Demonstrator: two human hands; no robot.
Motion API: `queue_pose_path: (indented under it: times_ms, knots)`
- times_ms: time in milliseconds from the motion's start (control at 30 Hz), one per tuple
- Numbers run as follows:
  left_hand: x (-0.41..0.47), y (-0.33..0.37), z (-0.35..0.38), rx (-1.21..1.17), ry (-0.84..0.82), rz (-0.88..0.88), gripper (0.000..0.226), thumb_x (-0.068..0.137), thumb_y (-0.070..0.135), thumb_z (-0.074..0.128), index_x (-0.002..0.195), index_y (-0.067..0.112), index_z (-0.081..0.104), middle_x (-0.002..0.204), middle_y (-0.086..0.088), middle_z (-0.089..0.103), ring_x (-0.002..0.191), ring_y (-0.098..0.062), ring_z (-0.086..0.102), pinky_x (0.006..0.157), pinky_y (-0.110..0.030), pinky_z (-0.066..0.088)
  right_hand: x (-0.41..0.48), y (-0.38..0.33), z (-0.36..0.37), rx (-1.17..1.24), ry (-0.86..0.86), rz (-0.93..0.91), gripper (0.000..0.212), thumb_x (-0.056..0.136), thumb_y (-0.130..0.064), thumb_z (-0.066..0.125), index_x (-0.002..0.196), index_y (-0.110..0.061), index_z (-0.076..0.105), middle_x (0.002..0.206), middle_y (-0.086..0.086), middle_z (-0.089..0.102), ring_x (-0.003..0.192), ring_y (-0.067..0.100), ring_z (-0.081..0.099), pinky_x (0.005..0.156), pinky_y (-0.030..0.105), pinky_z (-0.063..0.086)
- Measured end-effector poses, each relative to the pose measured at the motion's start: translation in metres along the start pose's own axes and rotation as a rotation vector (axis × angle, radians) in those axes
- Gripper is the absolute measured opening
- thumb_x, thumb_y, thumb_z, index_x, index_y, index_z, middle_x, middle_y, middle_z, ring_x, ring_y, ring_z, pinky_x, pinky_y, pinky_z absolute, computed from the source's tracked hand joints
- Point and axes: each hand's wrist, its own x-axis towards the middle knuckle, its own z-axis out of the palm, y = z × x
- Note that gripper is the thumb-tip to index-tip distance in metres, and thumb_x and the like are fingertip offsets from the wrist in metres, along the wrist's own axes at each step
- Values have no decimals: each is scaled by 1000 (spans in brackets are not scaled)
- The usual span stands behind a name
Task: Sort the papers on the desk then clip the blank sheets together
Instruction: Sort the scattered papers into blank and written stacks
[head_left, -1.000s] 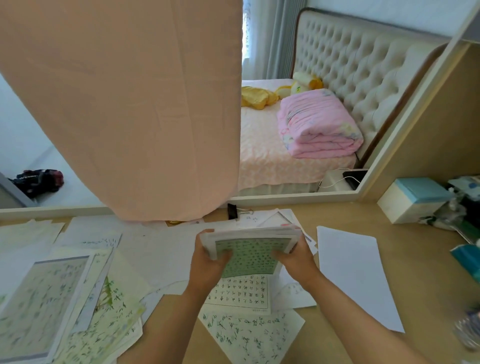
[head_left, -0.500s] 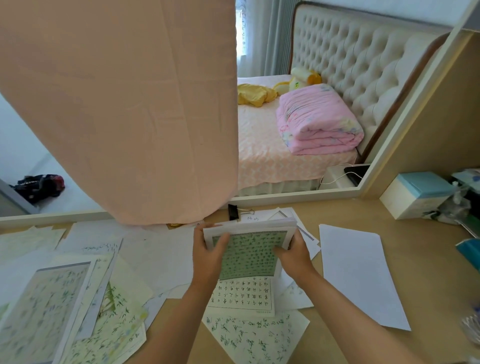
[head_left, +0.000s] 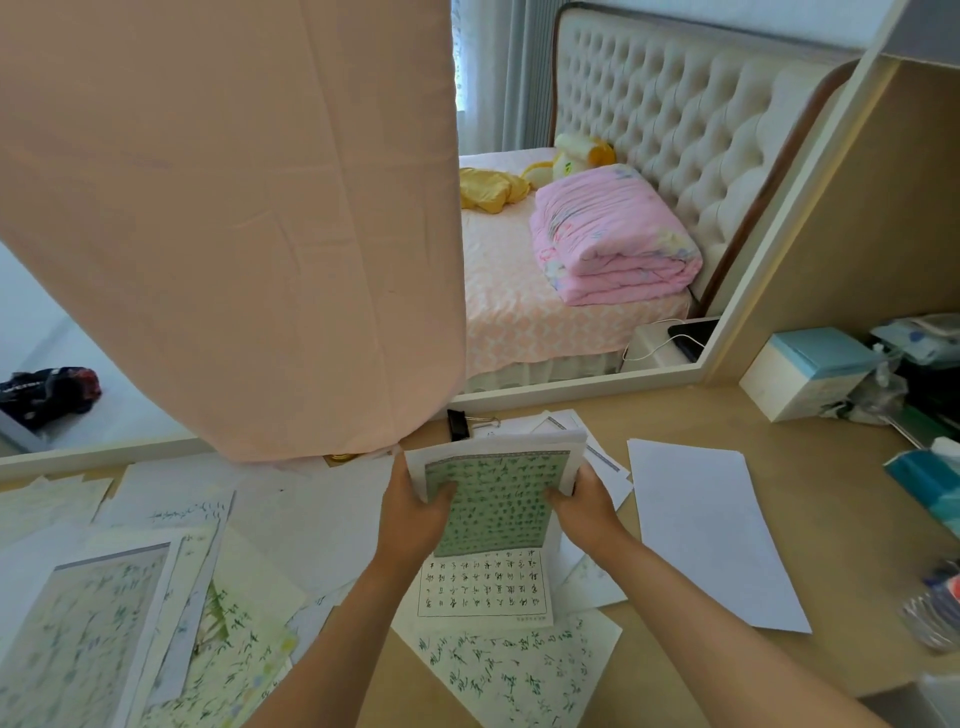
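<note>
Head view looks down on a pale wooden counter (head_left: 831, 519) where the sorting looks partly done. The largest group is a loose spread of cream and white sheets printed with green writing (head_left: 130, 597), overlapping untidily across the left side and not squared into a pile. On the right, well apart from that spread, a small flat pile of blank white sheets (head_left: 711, 530) lies by itself on bare wood, so some blanks seem to be separated out, though nothing is clipped to them. Near the body lie a cream sheet with large green brush writing (head_left: 514, 670) and, overlapping its far edge, a white sheet with a grid of handwritten characters (head_left: 483, 584); both look unsorted. Above those, at the middle of the counter, a bundle of white-bordered sheets with a green printed panel (head_left: 493, 499) is held upright-tilted between the two hands. The left hand (head_left: 415, 514) pinches its left edge, thumb on the front and fingers behind; the right hand (head_left: 587, 506) grips the right edge the same way. A few more white sheets show just behind the bundle. A small black binder clip (head_left: 458, 423) lies at the far edge, untouched, so the clipping step is not yet begun.
</note>
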Motion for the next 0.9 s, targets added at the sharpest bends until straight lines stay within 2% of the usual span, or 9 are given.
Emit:
queue_pose_path:
  times_ms: [133, 267, 333, 400, 567, 633, 733, 800, 900]
  knots:
    - [6, 8, -3, 207, -56, 147, 28, 94, 14, 60, 114, 32, 55, 106, 11, 66, 99, -10, 62, 88, -38, 54, -6, -28, -5, -299, 318, -410, 85, 76, -8, 76, 146, -16, 28, 148, 5, 31, 139, 21, 27, 111, 33, 31]
    - [22, 37, -4, 429, -146, 502, 10, 96, 17, 56, 102, 24, 59, 93, 16, 61, 81, -2, 56, 67, -18, 46, -1, -70, -11, -628, 158, -773, 53, 75, -5, 71, 124, -22, 59, 117, -1, 62, 112, 20, 54, 107, 37, 38]
    - [29, 49, -7, 525, -178, 662, 13, 94, 15, 58, 104, 23, 61, 93, 16, 59, 80, 2, 49, 65, -7, 36, 2, -79, -12, -595, 37, -707, 32, 80, -1, 65, 105, -20, 69, 90, -8, 67, 83, 15, 58, 83, 28, 45]
    - [35, 49, -13, 605, -244, 659, 19, 91, 17, 61, 108, 27, 60, 95, 20, 58, 81, 4, 47, 66, -5, 33, 5, -77, -12, -512, -35, -555, 26, 85, 3, 63, 93, -21, 69, 81, -13, 61, 76, 11, 54, 67, 22, 40]
    - [43, 8, -62, 978, -472, 221, 15, 85, 20, 59, 89, 34, 56, 88, 18, 61, 82, -8, 61, 63, -24, 51, 8, -56, -25, -287, -16, -272, 21, 91, -2, 60, 89, -22, 67, 84, -4, 67, 78, 15, 60, 68, 29, 45]
    - [43, -5, -82, 845, -341, 62, 6, 84, 24, 65, 82, 29, 62, 82, 11, 66, 70, -8, 62, 59, -27, 51, 7, -45, -33, -136, -23, -129, 18, 92, -5, 60, 100, -19, 68, 91, -2, 70, 84, 16, 65, 72, 32, 50]
    - [33, -10, -88, 244, -59, -90, 10, 81, 14, 77, 85, 18, 69, 77, 4, 71, 57, -5, 61, 53, -20, 46, 3, -24, -34, 73, -10, -2, 22, 91, -1, 61, 105, -15, 69, 101, 1, 74, 97, 21, 69, 79, 36, 55]
    - [19, -6, -78, -149, 18, -171, 15, 82, 5, 75, 95, 10, 69, 86, 0, 74, 72, -7, 70, 61, -20, 53, -1, -11, -26, 146, 11, 32, 27, 89, 5, 61, 106, -15, 68, 104, 1, 74, 101, 21, 68, 79, 33, 54]
    - [-1, -17, -57, -287, 45, -217, 17, 86, 6, 71, 101, 12, 65, 94, -3, 72, 85, -15, 71, 66, -26, 56, -11, 7, -12, 160, 7, 85, 34, 86, 10, 62, 106, -17, 62, 107, 2, 70, 103, 18, 65, 77, 30, 53]
